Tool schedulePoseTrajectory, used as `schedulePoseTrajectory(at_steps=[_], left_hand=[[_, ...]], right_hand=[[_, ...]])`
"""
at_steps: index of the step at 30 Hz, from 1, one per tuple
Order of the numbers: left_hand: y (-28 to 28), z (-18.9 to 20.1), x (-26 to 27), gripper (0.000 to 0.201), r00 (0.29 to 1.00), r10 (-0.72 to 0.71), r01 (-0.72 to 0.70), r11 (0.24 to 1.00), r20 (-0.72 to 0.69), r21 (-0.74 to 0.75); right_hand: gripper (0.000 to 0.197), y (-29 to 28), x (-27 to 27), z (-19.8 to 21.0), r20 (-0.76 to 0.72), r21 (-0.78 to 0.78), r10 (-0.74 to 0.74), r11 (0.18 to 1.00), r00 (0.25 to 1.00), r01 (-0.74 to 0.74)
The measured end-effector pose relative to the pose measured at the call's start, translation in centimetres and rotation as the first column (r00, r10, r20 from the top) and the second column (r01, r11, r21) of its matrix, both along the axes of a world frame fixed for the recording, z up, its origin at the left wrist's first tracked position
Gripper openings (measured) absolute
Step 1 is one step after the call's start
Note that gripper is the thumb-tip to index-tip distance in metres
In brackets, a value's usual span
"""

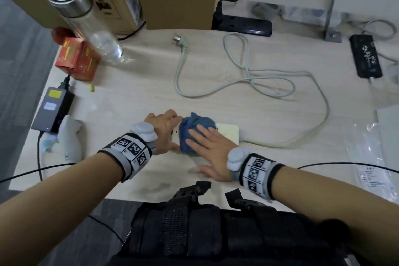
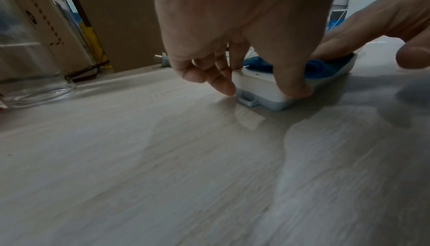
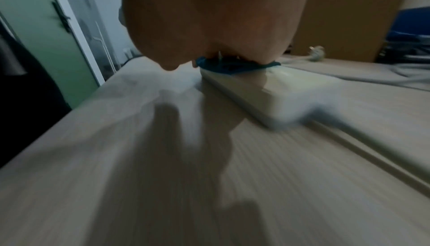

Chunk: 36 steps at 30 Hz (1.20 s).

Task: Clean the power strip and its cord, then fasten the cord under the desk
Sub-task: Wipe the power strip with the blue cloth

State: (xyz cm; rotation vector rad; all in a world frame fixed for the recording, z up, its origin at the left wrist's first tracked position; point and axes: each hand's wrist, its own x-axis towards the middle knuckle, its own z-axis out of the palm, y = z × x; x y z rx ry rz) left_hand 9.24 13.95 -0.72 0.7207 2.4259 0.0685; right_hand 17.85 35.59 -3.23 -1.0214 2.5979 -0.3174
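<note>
glass bottle [image 1: 86,19] | orange box [image 1: 76,58] | black adapter [image 1: 53,112]

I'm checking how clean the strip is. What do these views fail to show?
- Power strip sockets: head view, covered by blue cloth and right hand.
- Right hand's fingers: right wrist view, hidden behind the palm; strip blurred.
- Left hand fingertips: left wrist view, partly behind the strip's end.
- Dirt on cord: too small.

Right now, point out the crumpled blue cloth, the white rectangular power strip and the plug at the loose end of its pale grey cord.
crumpled blue cloth [image 1: 198,123]: head view, bunched top fold.
white rectangular power strip [image 1: 228,133]: head view, bare right end.
plug [image 1: 178,39]: head view, plug body behind prongs.
</note>
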Motion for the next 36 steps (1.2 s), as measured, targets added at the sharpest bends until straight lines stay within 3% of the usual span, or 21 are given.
schedulePoseTrajectory(at_steps=[3, 5, 9, 14, 19, 23, 25, 29, 34, 36], left_hand=[[0.0, 0.0, 0.0, 0.061, 1.000, 0.006, -0.006, 1.000, 0.010, 0.020], [0.1, 0.2, 0.1, 0.062, 1.000, 0.012, -0.012, 1.000, -0.005, 0.021], [0.1, 0.7, 0.4, 0.080, 1.000, 0.013, -0.013, 1.000, -0.007, -0.018], [0.2, 1.7, 0.5, 0.077, 0.993, 0.085, -0.085, 0.996, 0.077, -0.008], [0.4, 1.8, 0.5, 0.075, 0.993, 0.101, -0.103, 0.994, 0.059, 0.022], [0.1, 0.8, 0.6, 0.062, 0.990, 0.126, -0.131, 0.988, 0.068, 0.079], [0.0, 0.8, 0.6, 0.060, 0.989, 0.133, -0.138, 0.987, 0.064, 0.083], [0.1, 1.4, 0.5, 0.078, 0.997, 0.065, -0.065, 0.998, 0.040, 0.000], [-0.1, 0.4, 0.4, 0.083, 0.996, 0.067, -0.068, 0.998, 0.054, 0.020], [-0.1, 0.3, 0.4, 0.083, 0.997, 0.065, -0.066, 0.998, 0.047, 0.013]], right_hand=[[0.079, -3.3, -1.1, -0.5, 0.012, 0.010, -0.005, 1.000, 1.000, 0.005], [0.079, -3.0, -1.3, -0.4, 0.008, 0.024, 0.003, 1.000, 1.000, -0.004], [0.078, 3.8, 0.0, -0.1, 0.028, 0.066, -0.018, 0.998, 0.999, 0.016], [0.068, 10.2, 2.5, -0.5, 0.001, 0.065, -0.058, 0.996, 0.998, 0.058], [0.058, 3.7, 1.0, -1.0, -0.099, -0.083, -0.054, 0.995, 0.994, 0.045], [0.046, -3.1, -1.7, -1.1, -0.112, -0.207, -0.072, 0.977, 0.991, 0.048], [0.053, -4.4, -2.7, -0.9, -0.077, -0.240, -0.062, 0.970, 0.995, 0.042], [0.051, -1.0, -3.4, -1.0, -0.145, -0.245, -0.121, 0.966, 0.982, 0.083], [0.010, 6.5, -3.0, -1.3, -0.183, -0.281, -0.159, 0.954, 0.970, 0.103], [0.017, 7.5, -2.7, -1.2, -0.180, -0.310, -0.190, 0.942, 0.965, 0.128]])
